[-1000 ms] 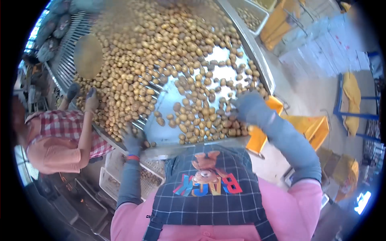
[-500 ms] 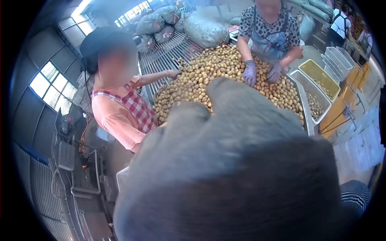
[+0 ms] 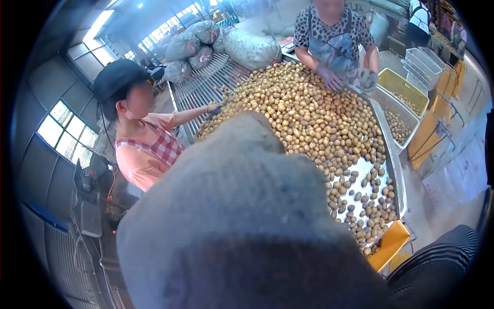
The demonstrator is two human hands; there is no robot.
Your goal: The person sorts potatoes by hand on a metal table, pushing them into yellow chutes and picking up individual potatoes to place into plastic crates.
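Potatoes heaped beyond the near gloved grip, open or closed unclear

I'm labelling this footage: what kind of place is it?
Probably a produce-sorting shed: small round brown potatoes heaped on a silvery metal table, with bulging mesh sacks behind.

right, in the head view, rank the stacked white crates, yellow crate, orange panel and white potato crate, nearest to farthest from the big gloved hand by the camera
From the gloved hand:
1. Orange panel, lower right, at the near corner
2. White potato crate, right, beside the table
3. Yellow crate, just beyond it
4. Stacked white crates, upper right, behind
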